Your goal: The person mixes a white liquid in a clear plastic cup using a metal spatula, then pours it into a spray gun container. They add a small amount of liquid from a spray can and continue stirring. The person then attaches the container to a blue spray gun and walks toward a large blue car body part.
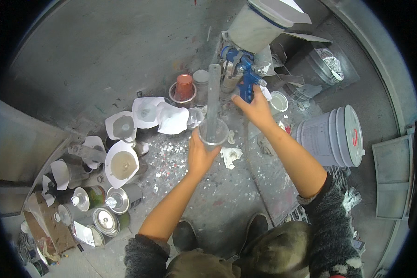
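My left hand (pixel 200 156) is closed round a clear plastic cup (pixel 221 135), held upright above the bench. A long grey stir stick (pixel 213 88) stands in the cup and rises well past its rim. My right hand (pixel 256 111) grips the handle of a blue spray gun (pixel 247 79), thumb and fingers wrapped about it; some fingers are hidden behind it. On top of the gun sits a large whitish paint cup (pixel 255 28) with a dark blue band near its lid. Beside my right wrist is a small white-rimmed cup (pixel 279 101).
Left of my hands stand several cups with white paper filters (pixel 172 117) and several metal cans (pixel 107 221). A red cup (pixel 185 86) sits beyond my left hand. On the right are a grey lidded bucket (pixel 326 134) and a clear bin (pixel 326 62). A crumpled white wipe (pixel 230 157) lies nearby.
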The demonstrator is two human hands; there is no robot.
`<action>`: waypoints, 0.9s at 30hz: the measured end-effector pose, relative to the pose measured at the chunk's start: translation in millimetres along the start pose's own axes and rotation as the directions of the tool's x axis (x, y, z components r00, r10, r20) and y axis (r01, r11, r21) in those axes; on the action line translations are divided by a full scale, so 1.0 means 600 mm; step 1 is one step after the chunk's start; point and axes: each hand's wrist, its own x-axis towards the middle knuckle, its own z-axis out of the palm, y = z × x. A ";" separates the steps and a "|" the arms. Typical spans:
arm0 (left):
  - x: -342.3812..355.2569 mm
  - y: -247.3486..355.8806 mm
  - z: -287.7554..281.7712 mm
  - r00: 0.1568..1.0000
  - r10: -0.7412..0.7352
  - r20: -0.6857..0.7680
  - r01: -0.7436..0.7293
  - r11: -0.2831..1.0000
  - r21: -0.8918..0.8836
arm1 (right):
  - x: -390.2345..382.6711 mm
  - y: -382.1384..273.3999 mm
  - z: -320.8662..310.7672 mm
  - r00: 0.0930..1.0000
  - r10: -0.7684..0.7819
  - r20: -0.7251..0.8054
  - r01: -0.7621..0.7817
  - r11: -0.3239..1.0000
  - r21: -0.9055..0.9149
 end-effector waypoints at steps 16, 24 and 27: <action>0.044 0.033 0.051 0.991 -0.081 -0.105 0.098 0.982 0.164 | 0.060 -0.045 0.002 0.963 0.219 0.160 -0.269 0.836 0.478; 0.046 0.045 0.055 0.992 0.016 -0.129 0.006 0.985 0.171 | -0.028 -0.061 -0.065 0.957 0.275 0.097 -0.290 0.860 0.420; 0.065 0.050 0.060 0.991 0.002 -0.133 0.017 0.990 0.139 | -0.063 -0.067 -0.100 0.955 0.289 0.069 -0.293 0.871 0.394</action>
